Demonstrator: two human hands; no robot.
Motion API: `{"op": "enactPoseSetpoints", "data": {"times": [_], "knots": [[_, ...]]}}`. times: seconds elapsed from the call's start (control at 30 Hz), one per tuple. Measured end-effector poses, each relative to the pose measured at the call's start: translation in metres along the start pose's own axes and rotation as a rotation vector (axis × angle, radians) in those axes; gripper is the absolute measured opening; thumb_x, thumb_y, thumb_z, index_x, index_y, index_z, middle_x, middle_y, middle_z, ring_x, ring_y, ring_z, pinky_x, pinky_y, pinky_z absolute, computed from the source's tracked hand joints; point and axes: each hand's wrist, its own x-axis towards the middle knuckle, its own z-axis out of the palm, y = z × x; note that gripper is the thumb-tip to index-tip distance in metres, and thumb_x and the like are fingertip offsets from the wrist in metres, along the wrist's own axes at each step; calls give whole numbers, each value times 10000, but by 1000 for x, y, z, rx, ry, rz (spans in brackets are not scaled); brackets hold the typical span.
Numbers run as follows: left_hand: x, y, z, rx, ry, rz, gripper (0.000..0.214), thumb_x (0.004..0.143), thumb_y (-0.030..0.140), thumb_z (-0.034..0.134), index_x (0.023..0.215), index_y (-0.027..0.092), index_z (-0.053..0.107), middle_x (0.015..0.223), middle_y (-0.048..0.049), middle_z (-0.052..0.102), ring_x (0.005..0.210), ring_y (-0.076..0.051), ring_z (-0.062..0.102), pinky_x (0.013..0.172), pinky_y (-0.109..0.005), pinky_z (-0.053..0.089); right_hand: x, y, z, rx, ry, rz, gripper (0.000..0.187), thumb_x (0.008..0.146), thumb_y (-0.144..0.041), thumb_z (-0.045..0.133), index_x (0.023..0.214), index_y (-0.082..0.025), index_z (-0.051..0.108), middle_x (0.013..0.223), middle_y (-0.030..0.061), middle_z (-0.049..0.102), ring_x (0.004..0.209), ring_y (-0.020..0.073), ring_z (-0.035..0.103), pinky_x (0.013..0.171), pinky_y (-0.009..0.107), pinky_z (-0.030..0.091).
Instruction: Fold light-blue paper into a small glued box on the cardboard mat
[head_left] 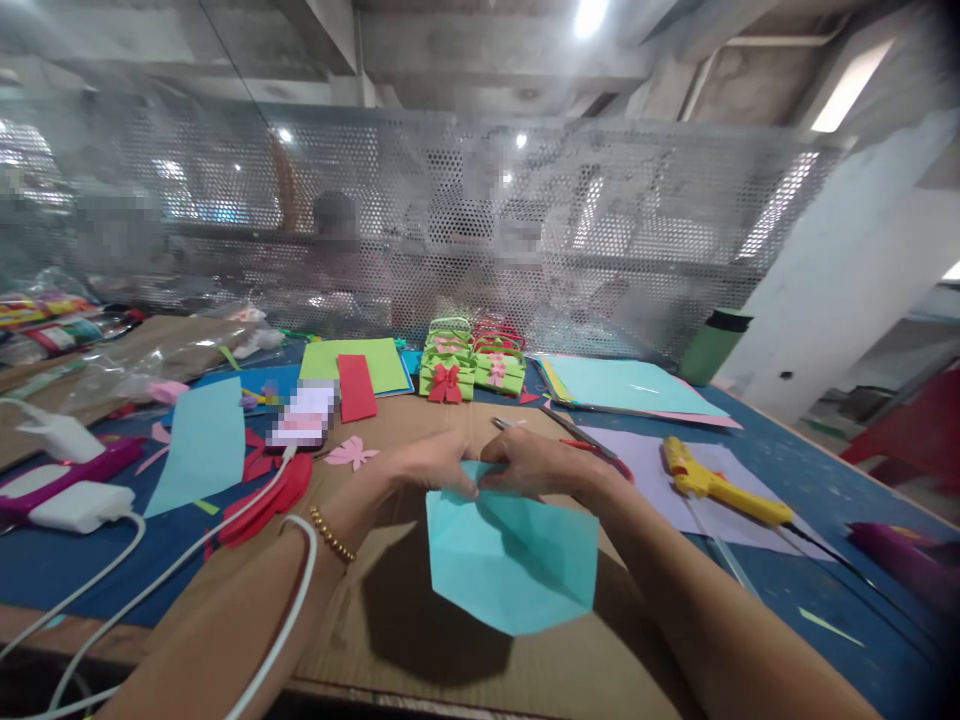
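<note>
A light blue sheet of paper [514, 565], creased and partly folded, is held above a brown cardboard mat. My left hand [442, 465] pinches its far edge with the fingertips. Close beside it, my right hand [525, 462] grips the same far edge, thumb near the left thumb. The near part of the sheet hangs toward me and casts a shadow on the cardboard [360, 640]. Scissors [592, 445] with red handles lie just beyond my right wrist. A pink paper butterfly shape [351, 453] rests left of my left hand.
Small green paper bags [446, 380] with bows stand at the back. A yellow glue gun [724, 490] lies on lilac paper at right. Left are a phone [304, 415], a light blue strip [202, 440] and white cables. Coloured sheets [637, 385] and a green bottle [712, 345] stand back right.
</note>
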Motion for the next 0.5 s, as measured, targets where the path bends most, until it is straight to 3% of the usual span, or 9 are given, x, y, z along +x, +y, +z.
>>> {"op": "enactPoseSetpoints", "data": {"times": [0.27, 0.4, 0.5], "knots": [[4, -5, -1, -9, -37, 31, 183, 627, 286, 640, 769, 175, 674, 566, 51, 458, 546, -123, 455, 438, -225, 286, -1, -4, -1, -47, 49, -25, 142, 716, -249, 563, 600, -169, 576, 522, -45, 458, 509, 93, 413, 500, 241, 279], [5, -7, -2, -23, -17, 60, 218, 631, 317, 660, 784, 163, 685, 572, 56, 448, 519, -103, 426, 440, -221, 281, -6, -6, -7, 43, -47, 27, 170, 770, -314, 553, 695, -172, 609, 548, -36, 506, 500, 106, 484, 477, 235, 308], [5, -7, -2, -55, -36, 89, 229, 643, 310, 654, 818, 170, 701, 597, 50, 485, 539, -105, 449, 458, -212, 307, -8, -8, -11, 71, -94, 89, 189, 733, -368, 622, 750, -181, 601, 589, -36, 538, 520, 112, 513, 463, 230, 305]]}}
